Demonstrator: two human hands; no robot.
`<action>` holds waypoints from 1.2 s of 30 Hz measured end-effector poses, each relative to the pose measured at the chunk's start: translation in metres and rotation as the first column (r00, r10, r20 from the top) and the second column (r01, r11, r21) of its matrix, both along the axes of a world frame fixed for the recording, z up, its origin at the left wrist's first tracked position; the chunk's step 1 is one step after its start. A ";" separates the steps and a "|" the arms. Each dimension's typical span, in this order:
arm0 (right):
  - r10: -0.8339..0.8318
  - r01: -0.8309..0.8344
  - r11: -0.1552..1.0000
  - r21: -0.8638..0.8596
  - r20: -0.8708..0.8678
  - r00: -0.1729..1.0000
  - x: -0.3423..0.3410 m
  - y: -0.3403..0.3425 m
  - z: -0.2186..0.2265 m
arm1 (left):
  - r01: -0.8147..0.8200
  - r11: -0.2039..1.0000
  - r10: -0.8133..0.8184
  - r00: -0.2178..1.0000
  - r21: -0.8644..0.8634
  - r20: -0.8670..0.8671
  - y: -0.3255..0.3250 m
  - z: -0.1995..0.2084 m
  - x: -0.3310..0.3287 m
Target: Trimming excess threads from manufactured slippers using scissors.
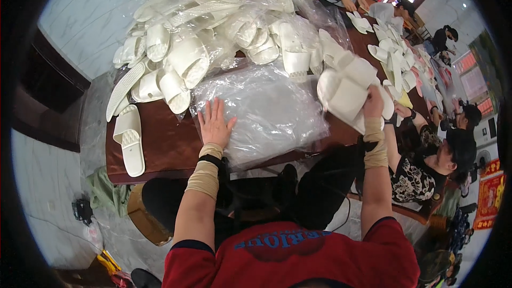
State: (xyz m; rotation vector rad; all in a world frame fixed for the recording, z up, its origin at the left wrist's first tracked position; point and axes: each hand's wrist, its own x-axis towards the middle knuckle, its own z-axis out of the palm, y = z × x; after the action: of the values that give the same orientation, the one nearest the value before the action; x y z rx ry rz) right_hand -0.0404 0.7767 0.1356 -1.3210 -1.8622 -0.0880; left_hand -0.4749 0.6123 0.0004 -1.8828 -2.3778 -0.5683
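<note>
"Since a loose slipper (129, 138) lies by itself at the left end of the table (165, 154), is the left hand (215, 122) busy with it?"

"No; the left hand lies flat with its fingers apart, clamped on nothing; it rests on the left edge of the clear bags (266, 112), which spread across the middle of the table."

"How would you use that hand well?"

"I'd press lightly and evenly near the edge, so the slick film doesn't slide; then I'd feel for a single layer with the fingertips; sheets like these probably cling together."

"And farther right?"

"The right hand (373, 104) is clamped on the side of some white slippers (344, 93), by the right edge of the clear bags; part of the grip is hidden, so I can't tell how many it takes in; I'd hold them level and firmly, without denting the material, which is likely soft."

"What about containers, again from the left?"

"A green sack (106, 192) lies on the floor, its contents hidden; near it is a cardboard box (146, 216), and I can't see inside; then filled bags (218, 26) lie heaped at the back of the table, slippers showing through; nearer the person, the clear bags look flat, with nothing in them."
</note>
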 end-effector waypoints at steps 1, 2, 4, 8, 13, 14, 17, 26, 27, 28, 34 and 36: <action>0.079 -0.078 0.997 0.011 -0.071 0.994 -0.018 -0.007 0.024 | -0.010 1.000 0.010 1.000 0.001 -0.007 -0.003 -0.001 -0.003; 0.155 -0.152 0.988 0.030 -0.139 0.978 -0.045 -0.018 0.050 | -0.018 1.000 0.018 1.000 0.004 -0.012 -0.004 -0.002 -0.005; 0.385 -0.364 0.921 0.135 -0.202 0.900 -0.091 -0.042 0.084 | -0.016 1.000 0.016 1.000 -0.003 -0.009 -0.002 -0.001 -0.002; 0.438 -0.421 0.899 0.123 -0.193 0.878 -0.153 -0.102 0.144 | -0.015 1.000 0.015 1.000 0.001 -0.001 0.002 -0.003 0.002; 0.459 -0.444 0.888 0.121 -0.187 0.868 -0.195 -0.170 0.159 | 0.015 0.998 -0.024 0.991 -0.068 -0.129 0.004 -0.038 -0.009; 0.514 -0.507 0.857 0.087 -0.081 0.854 -0.203 -0.178 0.142 | 0.016 0.999 -0.024 0.986 -0.045 -0.167 0.004 -0.040 -0.014; 0.645 -0.651 0.756 -0.061 -0.097 0.758 -0.240 -0.172 0.074 | 0.034 0.999 -0.025 0.966 0.030 -0.259 0.010 -0.046 -0.020; 0.400 -0.586 0.613 -0.530 -0.431 0.809 -0.156 -0.068 -0.109 | -0.030 1.000 0.030 1.000 0.009 -0.010 0.001 -0.002 -0.004; 0.305 -0.610 0.530 -0.590 -0.538 0.786 -0.156 -0.066 -0.101 | -0.032 0.999 0.033 0.999 0.013 -0.030 -0.003 -0.004 -0.004; 0.201 -0.641 0.442 -0.628 -0.627 0.753 -0.160 -0.067 -0.086 | -0.032 0.999 0.032 0.999 0.007 -0.031 -0.008 -0.006 -0.004; 0.029 -0.744 0.360 -0.564 -0.790 0.613 -0.153 -0.059 -0.056 | -0.001 1.000 0.001 1.000 0.001 0.014 0.001 -0.007 -0.010; -0.008 -0.746 0.288 -0.600 -0.781 0.625 -0.150 -0.057 -0.051 | 0.028 0.997 -0.015 0.984 -0.073 0.176 0.001 -0.002 -0.020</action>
State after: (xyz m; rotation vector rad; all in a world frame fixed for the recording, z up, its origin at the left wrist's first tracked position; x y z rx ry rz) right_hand -0.1907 0.7193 0.0848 -1.1417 -1.4539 1.7773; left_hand -0.4952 0.6128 -0.0017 -1.9678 -2.5223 -0.6829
